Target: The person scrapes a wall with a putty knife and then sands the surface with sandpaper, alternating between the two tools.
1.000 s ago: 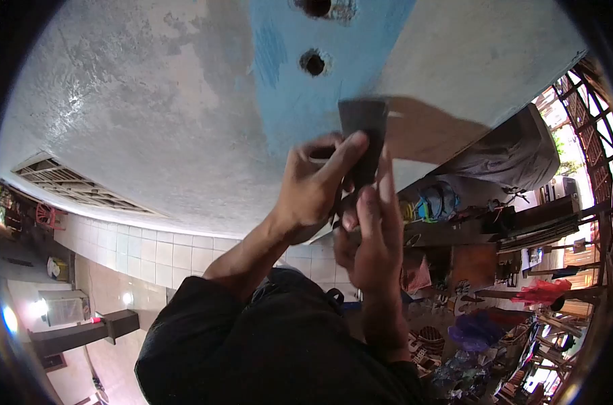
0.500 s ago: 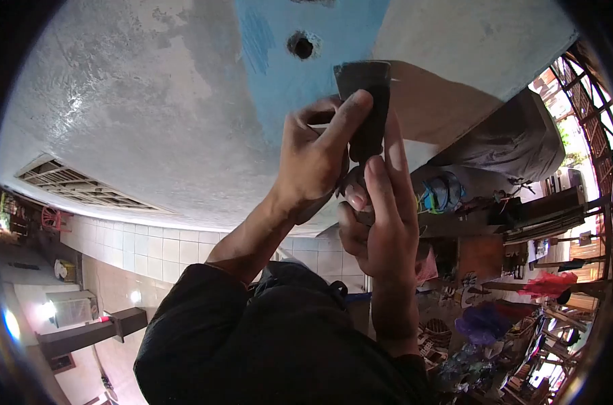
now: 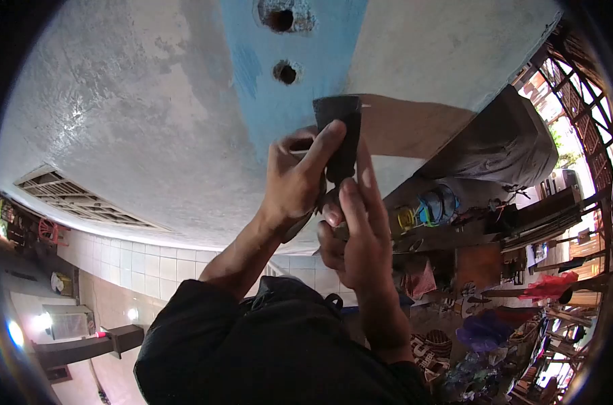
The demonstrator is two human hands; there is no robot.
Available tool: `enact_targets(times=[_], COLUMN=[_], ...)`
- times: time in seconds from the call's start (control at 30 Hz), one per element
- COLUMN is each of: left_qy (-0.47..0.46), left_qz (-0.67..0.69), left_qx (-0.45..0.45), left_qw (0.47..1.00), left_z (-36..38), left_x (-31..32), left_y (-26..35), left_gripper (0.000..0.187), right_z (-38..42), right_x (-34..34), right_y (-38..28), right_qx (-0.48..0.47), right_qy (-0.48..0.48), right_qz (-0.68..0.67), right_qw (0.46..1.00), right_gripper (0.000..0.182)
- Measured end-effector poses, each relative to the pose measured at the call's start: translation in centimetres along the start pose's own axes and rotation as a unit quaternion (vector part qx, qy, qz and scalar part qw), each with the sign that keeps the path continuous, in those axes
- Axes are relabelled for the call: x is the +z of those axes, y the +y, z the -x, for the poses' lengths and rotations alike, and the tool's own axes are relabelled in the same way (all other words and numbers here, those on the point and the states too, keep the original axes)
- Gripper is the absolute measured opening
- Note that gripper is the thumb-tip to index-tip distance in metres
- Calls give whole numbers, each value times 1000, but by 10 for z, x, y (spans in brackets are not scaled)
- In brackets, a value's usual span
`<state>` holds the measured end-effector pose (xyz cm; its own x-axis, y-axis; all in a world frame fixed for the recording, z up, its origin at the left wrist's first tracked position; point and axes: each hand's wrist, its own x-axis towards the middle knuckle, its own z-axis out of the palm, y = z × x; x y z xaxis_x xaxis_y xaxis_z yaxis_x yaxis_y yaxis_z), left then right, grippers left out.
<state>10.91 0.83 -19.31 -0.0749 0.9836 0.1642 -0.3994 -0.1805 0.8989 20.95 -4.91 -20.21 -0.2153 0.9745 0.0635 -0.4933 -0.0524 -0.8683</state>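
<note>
A dark flat-bladed scraper (image 3: pixel 342 145) is raised in front of the wall (image 3: pixel 137 121), its wide edge upward. My left hand (image 3: pixel 296 175) is closed on it, the thumb lying along the blade. Just below and to the right, my right hand (image 3: pixel 360 236) has its fingers wrapped round the lower part, near the handle, which is mostly hidden. Above the blade, a blue painted band (image 3: pixel 320 64) runs up the wall with two rough holes in it, an upper hole (image 3: pixel 279 19) and a smaller hole (image 3: pixel 286 72).
A slatted vent (image 3: pixel 83 196) is set in the wall at the left, with white tiles (image 3: pixel 144 263) beyond it. A dark cover (image 3: pixel 502 142) hangs at the right. Lower right hold a blue-purple plastic bag (image 3: pixel 484 331), a red cloth (image 3: pixel 549 286) and much clutter.
Both hands and the scraper have shifted left and down in the view. The wall holes also sit lower, and the upper one now shows fully.
</note>
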Motion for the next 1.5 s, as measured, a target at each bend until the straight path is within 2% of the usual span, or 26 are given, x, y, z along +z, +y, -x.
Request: enact_targets(times=[0.1, 0.13, 0.23, 0.33, 0.43, 0.47, 0.57, 0.6, 0.7, 0.83, 0.87, 0.9, 0.97, 1.0, 1.1, 1.2, 1.4, 1.5], left_qy=[-30, -3, 17, -7, -27, -25, 6, 18, -39, 6, 5, -8, -28, -24, -13, -5, -28, 19], left_qz=[-13, 18, -11, -25, -60, 0, -7, -10, 18, 15, 6, 8, 4, 15, 63, 23, 19, 9], left_qx=[24, 9, 33, 67, 122, 44, 35, 32, 46, 20, 8, 20, 22, -30, 5, -2, -3, -4], left_qw=[999, 1000, 999, 997, 990, 999, 999, 999, 998, 1000, 1000, 1000, 999, 999, 998, 1000, 999, 1000], left_z=[-7, -5, -1, -5, -8, -9, -3, -4, -7, -3, -1, -5, -1, -2, -3, 1, -5, 1], left_x=[-4, 4, 4, 3, 5, 3, 2, 2, 0, 2, -1, 1, 0, -3, 6, 2, -1, -1], left_y=[1, 5, -1, -2, 8, 8, -1, -2, 9, 4, -1, 3, 8, 9, 12, 3, 12, -1], left_gripper=[32, 33, 33, 32, 32, 32, 31, 31, 30, 32, 32, 31, 31, 31, 31, 31, 32, 33], right_z=[2, 3, 2, -2, 0, -1, -2, -1, -7, -1, -3, -6, -2, 1, 0, 1, 4, 1], right_x=[6, 6, 2, 0, 10, 7, 4, 4, 6, 12, 10, 11, 10, 9, 12, 10, 19, 11], right_y=[-16, -20, -9, -3, -29, -28, -7, -8, -23, -20, -6, -8, -15, -21, -25, -6, -32, -4], right_qx=[19, 31, 63, -38, 9, 12, -38, -22, -18, -15, -61, -65, -29, 6, 3, -35, 31, -32], right_qy=[0, 1, 24, 16, -13, -23, -10, -7, -24, -5, 26, 31, 21, 4, 2, 29, 3, 28], right_qz=[1, -6, -17, 41, -5, -3, 36, 47, 40, 40, 64, 73, 48, 18, 13, 40, 12, 55], right_qw=[1000, 1000, 998, 998, 1000, 1000, 999, 999, 999, 999, 996, 995, 998, 1000, 1000, 998, 999, 998], right_gripper=[52, 52, 50, 50, 52, 53, 53, 53, 53, 49, 49, 49, 49, 49, 50, 49, 51, 50])
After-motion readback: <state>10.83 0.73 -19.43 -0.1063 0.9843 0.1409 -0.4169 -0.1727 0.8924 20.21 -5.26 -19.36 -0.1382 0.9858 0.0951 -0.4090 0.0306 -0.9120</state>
